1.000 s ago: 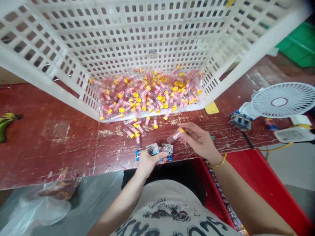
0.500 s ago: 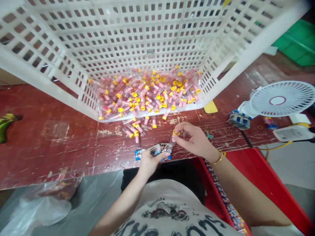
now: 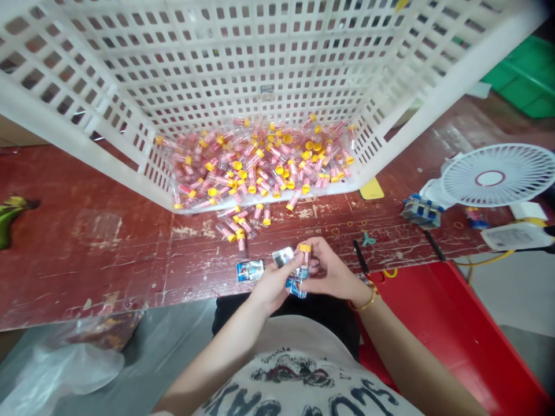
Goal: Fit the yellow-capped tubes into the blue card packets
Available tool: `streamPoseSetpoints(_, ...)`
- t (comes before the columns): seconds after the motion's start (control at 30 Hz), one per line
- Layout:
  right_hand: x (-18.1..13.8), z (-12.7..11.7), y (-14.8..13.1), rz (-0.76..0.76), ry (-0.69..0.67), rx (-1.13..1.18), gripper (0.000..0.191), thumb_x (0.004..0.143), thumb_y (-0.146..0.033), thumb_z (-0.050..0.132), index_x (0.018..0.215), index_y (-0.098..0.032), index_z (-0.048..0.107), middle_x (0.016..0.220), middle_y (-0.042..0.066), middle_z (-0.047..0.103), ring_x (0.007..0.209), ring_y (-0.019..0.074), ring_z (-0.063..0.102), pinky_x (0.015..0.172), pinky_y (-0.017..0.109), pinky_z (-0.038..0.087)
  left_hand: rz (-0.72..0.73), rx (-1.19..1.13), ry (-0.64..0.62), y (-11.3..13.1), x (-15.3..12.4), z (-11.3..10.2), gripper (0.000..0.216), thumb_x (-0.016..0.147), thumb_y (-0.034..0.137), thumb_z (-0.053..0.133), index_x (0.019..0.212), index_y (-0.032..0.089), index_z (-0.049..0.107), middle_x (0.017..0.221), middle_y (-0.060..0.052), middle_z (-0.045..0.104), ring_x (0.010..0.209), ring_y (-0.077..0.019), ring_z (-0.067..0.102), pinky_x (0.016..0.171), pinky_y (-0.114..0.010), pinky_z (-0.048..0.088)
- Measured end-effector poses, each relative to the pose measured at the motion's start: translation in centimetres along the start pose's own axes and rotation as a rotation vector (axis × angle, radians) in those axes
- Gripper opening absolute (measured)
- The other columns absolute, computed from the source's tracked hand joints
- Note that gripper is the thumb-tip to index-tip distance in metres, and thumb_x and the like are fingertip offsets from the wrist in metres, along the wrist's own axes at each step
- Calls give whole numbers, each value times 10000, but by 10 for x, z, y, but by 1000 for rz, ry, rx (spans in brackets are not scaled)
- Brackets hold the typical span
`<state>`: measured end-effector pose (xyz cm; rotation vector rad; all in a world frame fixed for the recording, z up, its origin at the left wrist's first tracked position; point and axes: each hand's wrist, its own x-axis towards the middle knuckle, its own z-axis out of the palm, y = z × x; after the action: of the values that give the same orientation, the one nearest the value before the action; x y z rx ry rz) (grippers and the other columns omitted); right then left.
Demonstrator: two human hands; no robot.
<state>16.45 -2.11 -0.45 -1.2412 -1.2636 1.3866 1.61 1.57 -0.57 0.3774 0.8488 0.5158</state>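
My right hand [image 3: 330, 271] grips a small clear tube with a yellow cap [image 3: 304, 258], held upright at the table's near edge. My left hand [image 3: 273, 284] pinches a small printed card [image 3: 284, 256] against the tube, with blue card edges [image 3: 296, 288] showing below the fingers. Another printed card [image 3: 250, 270] lies flat on the red table [image 3: 108, 254] just left of my hands. A tilted white slotted crate [image 3: 243, 75] holds several pink tubes with yellow caps [image 3: 264, 164]; a few tubes [image 3: 241, 224] have spilled onto the table in front of it.
A white desk fan [image 3: 492, 179] and a white power adapter [image 3: 514, 236] stand at the right. A red bin [image 3: 437, 323] sits below the table's right edge. Clear plastic bags [image 3: 65, 370] lie lower left. A yellow-green object [image 3: 9, 211] is at the far left.
My right hand has drawn the tube back from the table toward my body. My left hand has lifted a card off the table and brought it against the tube.
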Motion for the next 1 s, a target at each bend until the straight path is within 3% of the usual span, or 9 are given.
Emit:
streamPoseSetpoints(0.1, -12, 12, 6, -28, 47, -161, 876, 514, -305, 870, 1213, -268, 344, 1213, 94, 456, 1005, 217, 570, 707, 301, 560, -21, -44, 21, 3, 6, 7, 349, 689, 352, 777, 921, 106, 690, 825, -100, 728, 731, -197, 692, 672, -304, 575)
streamPoseSetpoints(0.23, -13, 18, 7, -125, 225, -290, 745, 599, -241, 807, 1187, -265, 351, 1237, 95, 414, 1062, 224, 541, 829, 343, 530, -6, -6, 70, 6, 5, 10, 377, 642, 375, 804, 883, 105, 701, 789, -88, 731, 713, -191, 686, 655, -283, 558)
streamPoseSetpoints(0.33, -9, 15, 5, -207, 283, -277, 702, 609, -186, 778, 1159, -255, 346, 1160, 78, 439, 1062, 218, 534, 895, 361, 494, 14, 76, 62, 7, -1, 10, 434, 553, 343, 856, 895, 116, 715, 797, -69, 735, 708, -171, 677, 622, -235, 522)
streamPoseSetpoints(0.57, -14, 15, 9, -186, 293, -203, 673, 599, -134, 744, 1106, -256, 318, 1097, 67, 434, 943, 182, 540, 786, 315, 515, 3, 94, 64, 0, -9, 12, 428, 518, 345, 867, 863, 132, 728, 783, -51, 735, 728, -166, 673, 638, -222, 488)
streamPoseSetpoints(0.7, -15, 20, 9, -225, 333, -209, 646, 611, -131, 723, 1104, -256, 324, 1057, 53, 433, 880, 162, 553, 721, 288, 518, -5, 59, 42, -1, -8, 15, 425, 526, 336, 867, 865, 121, 728, 788, -63, 737, 744, -176, 678, 721, -257, 503)
streamPoseSetpoints(1.0, -13, 22, 6, -260, 372, -218, 582, 613, -121, 702, 1054, -235, 340, 1016, 44, 437, 894, 162, 548, 766, 302, 502, 26, 41, 38, -2, -9, 15, 425, 504, 319, 879, 852, 125, 731, 754, -48, 731, 727, -167, 670, 757, -271, 504)
